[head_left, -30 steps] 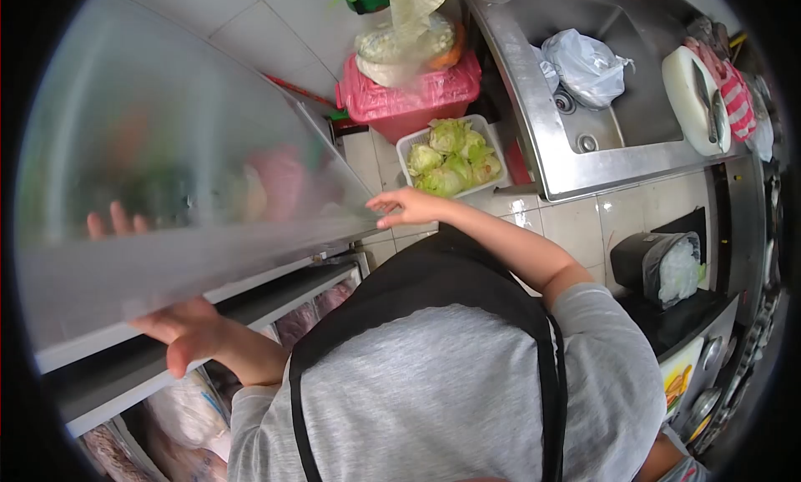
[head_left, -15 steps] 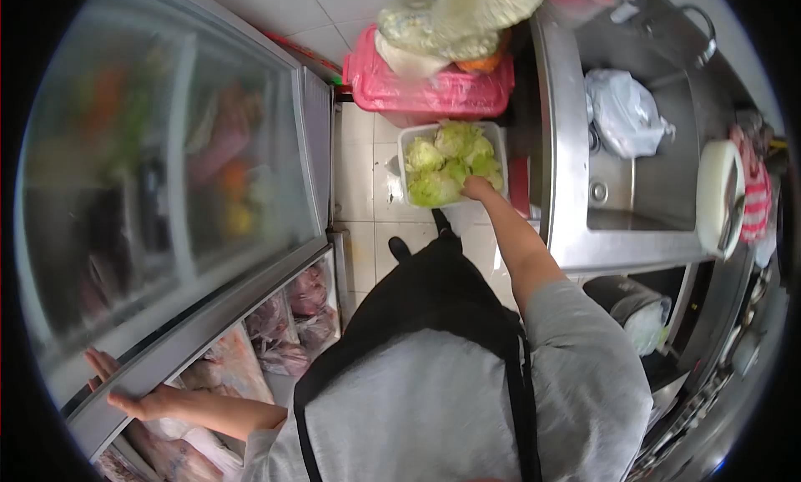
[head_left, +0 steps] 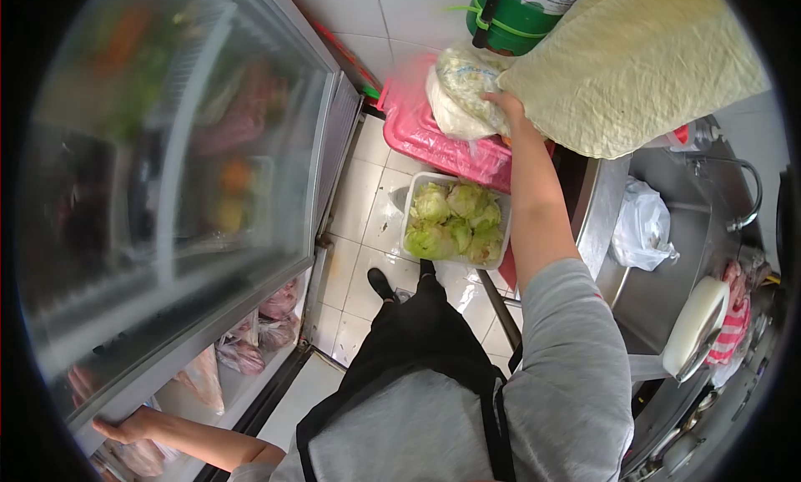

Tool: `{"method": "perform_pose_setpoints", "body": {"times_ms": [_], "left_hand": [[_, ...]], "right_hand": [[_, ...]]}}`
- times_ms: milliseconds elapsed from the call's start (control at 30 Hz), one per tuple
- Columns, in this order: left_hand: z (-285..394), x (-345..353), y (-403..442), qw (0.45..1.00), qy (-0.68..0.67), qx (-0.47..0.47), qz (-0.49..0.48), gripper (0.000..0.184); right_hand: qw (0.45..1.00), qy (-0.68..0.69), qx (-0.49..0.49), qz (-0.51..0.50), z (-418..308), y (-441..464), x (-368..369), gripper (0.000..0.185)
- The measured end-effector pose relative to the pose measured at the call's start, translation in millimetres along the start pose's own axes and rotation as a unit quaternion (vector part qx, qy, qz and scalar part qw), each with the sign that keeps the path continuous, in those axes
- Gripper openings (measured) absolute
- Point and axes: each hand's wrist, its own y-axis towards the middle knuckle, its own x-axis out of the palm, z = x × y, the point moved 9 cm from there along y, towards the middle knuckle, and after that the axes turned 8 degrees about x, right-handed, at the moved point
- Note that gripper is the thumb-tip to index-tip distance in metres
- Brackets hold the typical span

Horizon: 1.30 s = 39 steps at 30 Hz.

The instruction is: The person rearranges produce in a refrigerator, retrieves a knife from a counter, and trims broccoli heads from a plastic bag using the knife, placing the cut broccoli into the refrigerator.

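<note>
and the right hand [head_left: 506,104] swings off the lettuce [head_left: 455,222] to the plastic bag [head_left: 469,90], shifting the work there, left hand [head_left: 125,425] staying at the glass door [head_left: 242,173], both grips impossible to tell.

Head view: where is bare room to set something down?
Bare: white floor tiles between the framed glass door and white plastic lettuce basket; steel sink basin between white plastic bag and thick white board. Crowded: pink lidded bin, topped by pale plastic bag at the right hand.

Over my feed I see a pale tiled floor [head_left: 375,205] — shiny in places — a whitish tiled wall [head_left: 421,10], a steel sink [head_left: 655,308].
</note>
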Motion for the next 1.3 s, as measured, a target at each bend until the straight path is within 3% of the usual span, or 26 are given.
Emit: {"method": "perform_pose_setpoints", "body": {"times_ms": [133,300,400,567,600,700,767,933,1000,1033,1100,1133,1167,1300], "left_hand": [[-2,-16,3,1.0,0.019,0.009,0.022,0.059],[-5,-24,3,0.997,0.07,0.005,0.015,0.06],[-4,-21,0,0.998,0.067,-0.003,0.022,0.058],[7,-3,-6,1.0,0.028,-0.011,-0.008,0.054],[9,-4,-7,1.0,0.006,-0.011,-0.014,0.054],[23,-1,-15,0.999,-0.036,0.006,-0.036,0.057],[40,7,-26,0.995,-0.082,0.006,-0.054,0.058],[104,37,-64,0.973,-0.162,0.094,-0.138,0.062],[123,52,-82,0.962,-0.181,0.088,-0.186,0.065],[125,64,-94,0.939,-0.252,0.059,-0.226,0.069],[130,81,-115,0.934,-0.234,0.074,-0.26,0.074],[142,91,-121,0.935,-0.234,0.118,-0.241,0.079],[163,94,-127,0.944,-0.152,0.208,-0.205,0.083],[202,130,-144,0.926,-0.206,0.261,-0.18,0.085]], "right_hand": [[0.989,-0.137,-0.01,0.049,-25,-6,-32,0.047],[0.974,-0.166,-0.057,0.144,-68,-45,-80,0.049],[0.971,-0.171,-0.078,0.149,-91,-96,-99,0.05],[0.989,-0.132,-0.045,0.056,-96,-210,-102,0.052],[0.998,-0.016,-0.012,0.067,-76,-232,-93,0.044],[0.979,0.18,0.085,-0.041,-77,-311,-70,0.022],[0.983,0.157,0.093,-0.02,-62,-360,-52,0.012],[0.99,0.045,0.033,-0.128,-71,-464,-49,0.011],[0.989,0.029,0.003,-0.148,-84,-498,-60,0.01],[0.99,0.02,-0.019,-0.138,-88,-510,-62,0.011],[0.988,0.017,0.014,-0.154,-97,-531,-65,0.013],[0.987,0.016,-0.007,-0.161,-101,-538,-56,0.013],[0.99,0.016,-0.021,-0.142,-100,-544,-51,0.013],[0.985,0.068,-0.069,-0.14,-127,-562,-39,0.01]]}}
